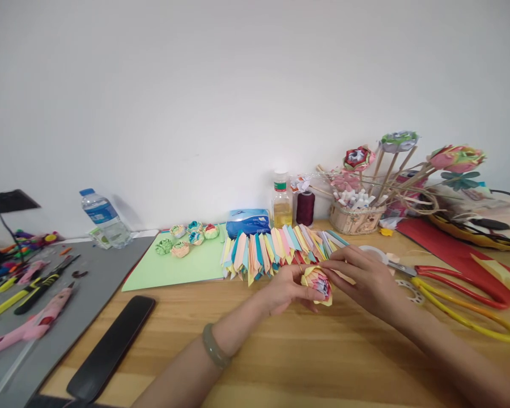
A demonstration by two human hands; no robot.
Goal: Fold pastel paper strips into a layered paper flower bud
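Observation:
A yellow, pink and lilac paper flower is held just above the wooden table. Its left side sits in my left hand, the thumb lying across the front petals. My right hand pinches the flower's upper right edge with its fingertips. Just behind the two hands lies a long row of folded paper strips in yellow, pink, blue and white. Part of that row is hidden by my fingers.
To the right lie scissors with red and yellow handles and a tape roll. Behind stand a tissue pack, a glue bottle, dark thread and a basket. Small paper flowers and a pink glue gun are left.

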